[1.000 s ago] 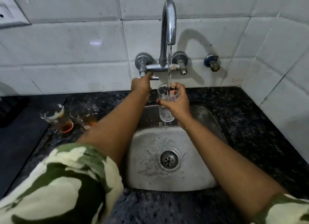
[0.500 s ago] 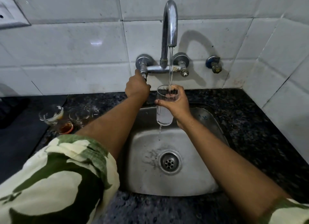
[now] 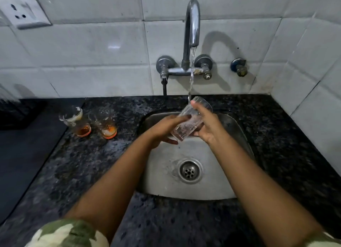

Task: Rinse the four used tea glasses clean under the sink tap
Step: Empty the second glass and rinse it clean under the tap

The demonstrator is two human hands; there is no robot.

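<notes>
A wall socket (image 3: 25,10) sat high on the white tiles at the far left. Below it, on the dark speckled bench (image 3: 103,173), 2 used glasses stood just beside each other, the left glass (image 3: 76,122) and the second glass (image 3: 106,124), each with orange-brown dregs at the bottom. Over the steel sink (image 3: 166,189), the left hand (image 3: 164,130) cupped the base end of a clear tea glass (image 3: 190,121), its fingers curled round it. The glass was tilted, mouth up toward the back right. The tap (image 3: 191,21) ran, its stream (image 3: 191,71) landing at the glass's rim. The right hand (image 3: 208,125) gripped the glass from the right, thumb over its upper side. The drain (image 3: 190,171) lay below the hands.
</notes>
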